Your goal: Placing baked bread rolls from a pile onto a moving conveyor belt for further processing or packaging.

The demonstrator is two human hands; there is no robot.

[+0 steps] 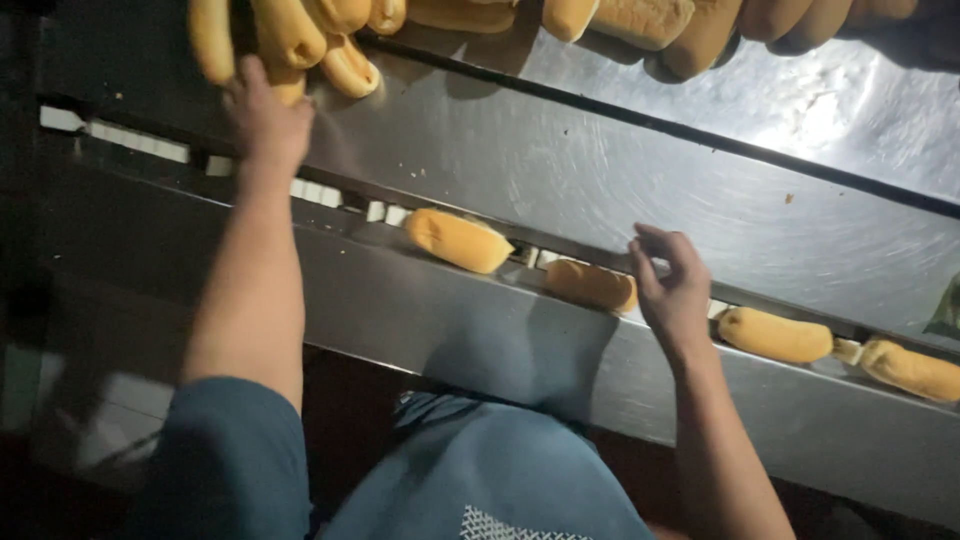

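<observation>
Upper left of frame, left hand [265, 125] grips golden oblong bread rolls [285, 45] on steel counter [560, 170]; right hand [672, 285], fingers loosely curled, empty, beside roll [590, 285] mid-frame.

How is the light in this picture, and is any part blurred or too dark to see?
Head view: glare on the steel table upper right; the left edge and bottom are nearly black; the left hand at the piled rolls is slightly motion-blurred; the right hand is sharper.
</observation>
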